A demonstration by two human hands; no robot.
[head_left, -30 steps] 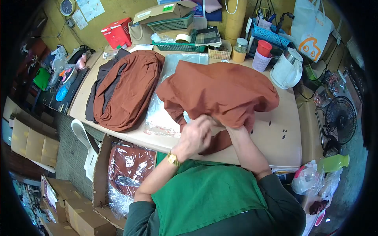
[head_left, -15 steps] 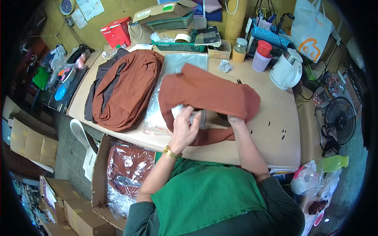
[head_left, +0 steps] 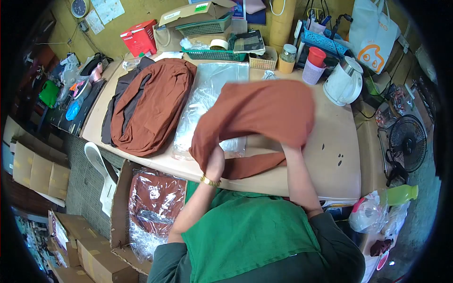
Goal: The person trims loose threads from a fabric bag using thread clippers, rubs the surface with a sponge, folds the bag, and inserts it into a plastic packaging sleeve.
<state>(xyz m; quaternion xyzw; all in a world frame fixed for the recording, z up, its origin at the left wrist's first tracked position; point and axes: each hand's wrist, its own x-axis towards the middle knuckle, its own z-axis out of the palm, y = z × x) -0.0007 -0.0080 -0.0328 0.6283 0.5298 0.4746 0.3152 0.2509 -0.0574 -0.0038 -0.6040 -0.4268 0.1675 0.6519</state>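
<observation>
Inside the brown garment [head_left: 264, 106], both hands [head_left: 216, 162] reach forward, their fingers hidden, grip unclear.

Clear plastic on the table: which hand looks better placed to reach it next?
Likely the left hand: it is closer to the clear plastic, while the right hand is farther across. Both hands are partly hidden by the brown cloth.
</observation>
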